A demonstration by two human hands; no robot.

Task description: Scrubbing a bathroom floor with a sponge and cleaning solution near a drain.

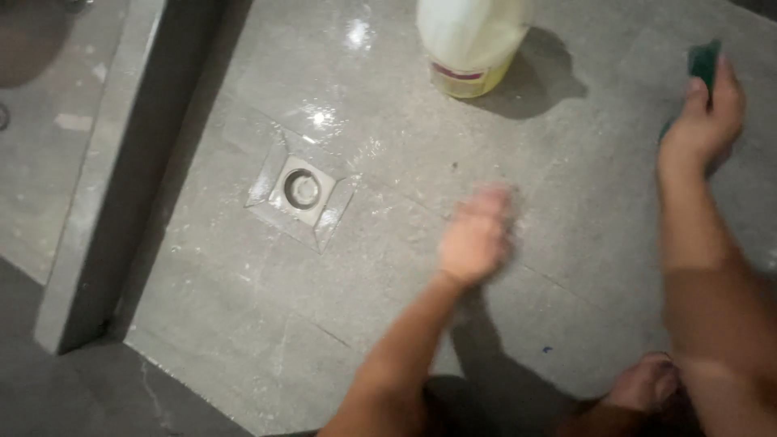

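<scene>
Grey tile floor [243, 324] fills nearly all I see, wet and glinting around the middle and up toward twelve o'clock. A raised grey curb [97, 202] runs along the nine o'clock side, with a dark strip just beside it. At twelve o'clock stands a pale plastic jug [465, 48] with yellowish liquid low in it; its top is cut off by the edge of my view, and its shadow falls to the right. Left of centre, at about ten o'clock, sits a square metal drain [303, 191] set in sloped tiles, well apart from both of my hands. My left hand [476, 239] hovers low over the floor at centre, blurred, fingers loosely curled and holding nothing that I can make out. My right hand [702, 121] is up at two o'clock, closed around a green sponge [702, 63] that sticks out above my fingers. My bare foot [643, 382] shows at five o'clock, beside my right forearm.
</scene>
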